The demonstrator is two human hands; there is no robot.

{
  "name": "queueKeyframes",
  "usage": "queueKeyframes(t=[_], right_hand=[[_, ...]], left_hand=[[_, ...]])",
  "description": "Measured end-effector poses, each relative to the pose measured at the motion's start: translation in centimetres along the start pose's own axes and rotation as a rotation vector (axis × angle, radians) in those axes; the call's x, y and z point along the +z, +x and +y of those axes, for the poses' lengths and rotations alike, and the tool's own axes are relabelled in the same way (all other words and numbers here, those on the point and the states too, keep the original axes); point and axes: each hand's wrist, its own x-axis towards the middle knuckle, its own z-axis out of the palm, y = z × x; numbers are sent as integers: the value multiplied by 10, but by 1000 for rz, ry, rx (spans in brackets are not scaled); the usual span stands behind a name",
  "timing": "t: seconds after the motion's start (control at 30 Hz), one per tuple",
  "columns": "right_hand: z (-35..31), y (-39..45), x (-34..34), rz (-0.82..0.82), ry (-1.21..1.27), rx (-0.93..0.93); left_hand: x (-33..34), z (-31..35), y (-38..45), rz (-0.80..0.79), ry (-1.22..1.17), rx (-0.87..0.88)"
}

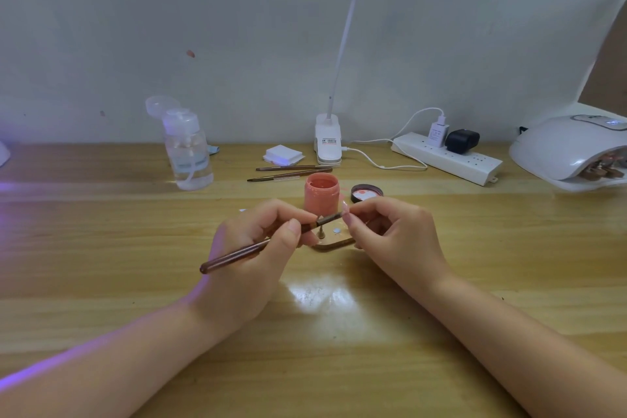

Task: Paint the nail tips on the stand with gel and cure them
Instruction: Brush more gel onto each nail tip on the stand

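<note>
The left hand (261, 241) pinches a brush (271, 241) between thumb and fingers, well forward on the handle. Its long axis runs from about eight o'clock, where the butt end sticks out past the palm, up to two o'clock, where the bristle end points. Right at that end, the right hand (386, 231) pinches a pale nail tip (346, 210) between thumb and forefinger, held up off the table. So the tip lies at two o'clock from the brush grip, just beyond the bristles; whether they touch it is too small to tell.

Below and between the hands sits the stand (334, 243), with one bare peg showing. At twelve o'clock from the hands is the open pink gel jar (321, 192), its lid (366, 193) just beside it at one o'clock. The curing lamp (570, 149) sits far out at two o'clock, nearer the right hand. My guess is that painting is the step in hand; any stroke would run along the brush's own line.
</note>
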Motion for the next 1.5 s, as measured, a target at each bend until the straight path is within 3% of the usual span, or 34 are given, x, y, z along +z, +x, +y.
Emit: queueKeyframes(t=[0.2, 1.13, 1.33, 1.5], right_hand=[[-1, -1, 0, -28, 69, 11], [-3, -1, -2, 4, -20, 25], [-5, 1, -1, 14, 4, 71], [-5, 1, 0, 11, -9, 65]], left_hand=[[1, -3, 5, 41, -52, -83], [-1, 0, -1, -36, 23, -28], [-1, 10, 17, 91, 10, -44], [-13, 23, 60, 234, 58, -158]])
